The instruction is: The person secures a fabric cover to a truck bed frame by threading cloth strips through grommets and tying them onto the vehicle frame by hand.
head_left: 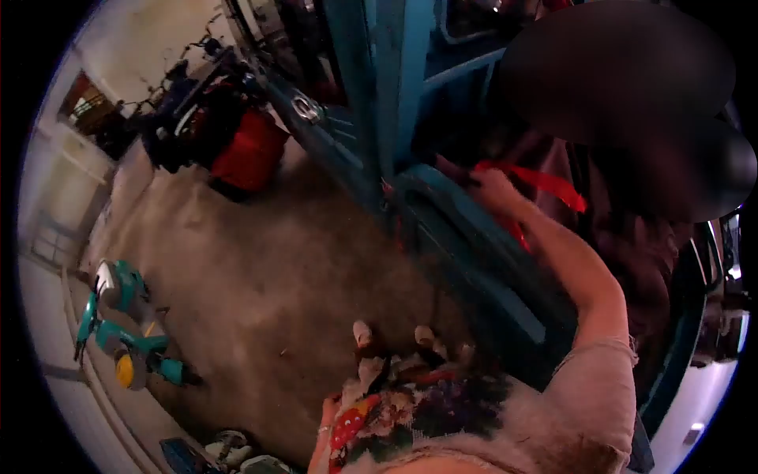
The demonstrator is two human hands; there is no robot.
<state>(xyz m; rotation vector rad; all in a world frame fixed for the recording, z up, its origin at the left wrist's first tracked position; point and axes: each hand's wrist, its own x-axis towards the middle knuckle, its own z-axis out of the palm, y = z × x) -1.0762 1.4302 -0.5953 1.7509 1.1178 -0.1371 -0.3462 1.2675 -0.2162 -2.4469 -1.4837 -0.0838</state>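
Observation:
My right hand (499, 192) reaches out to the blue-green vehicle door opening, its fingers closed at the end of a bright red strap (553, 186). The strap runs to the right across dark cloth, and another bit of red shows below my forearm. The blue-green door panel (466, 225) lies just under my wrist. Low by my body, my left hand (328, 409) is only partly seen, beside a red thing with white dots (347, 426). Its fingers are mostly hidden, so I cannot tell whether it holds that thing.
A person in dark clothing (632, 245) is close at the right, inside the door opening. Parked bikes with a red box (249, 154) stand at the upper left. A teal scooter (118, 332) is by the left wall. Concrete floor (260, 276) lies between.

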